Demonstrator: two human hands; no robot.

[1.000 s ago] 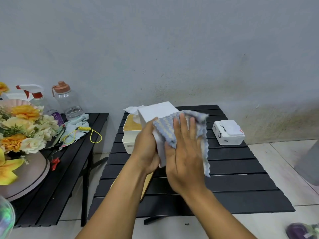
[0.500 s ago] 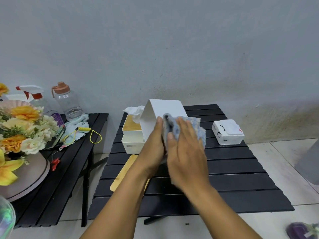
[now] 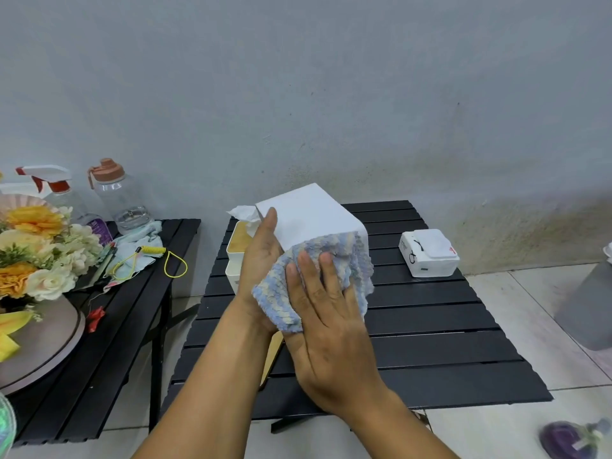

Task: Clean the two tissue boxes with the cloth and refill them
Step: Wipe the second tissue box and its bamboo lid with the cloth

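The white tissue box (image 3: 308,213) you're cleaning is up off the black slatted table (image 3: 430,326), held tilted between your hands. One broad, plain face points up and away from you. It looks smooth, with no marks I can make out.

Your left hand (image 3: 261,256) grips its left side, thumb lying along the edge and the other fingers hidden behind. Your right hand (image 3: 328,313) is flat, fingers mostly straight, pressing the blue-and-yellow striped cloth (image 3: 344,250) onto the near face.

Compared with half a second ago, the cloth isn't bunched near the top any more. It's spread wider and lower, draping over your left wrist, and more of the box's upper face is showing.

Containers:
- The second tissue box (image 3: 235,260) sits on the table just behind your left hand. It's cream-coloured with a tan top and a white tissue (image 3: 241,212) poking up.
- I can't see inside the box you're holding.
- A bamboo-coloured lid (image 3: 273,356) lies on the table under your arms.
- A wrapped tissue pack (image 3: 429,253) sits off to the right, well apart.
- On the side table (image 3: 99,359), the clear bottle (image 3: 119,200) has a little water at the bottom.
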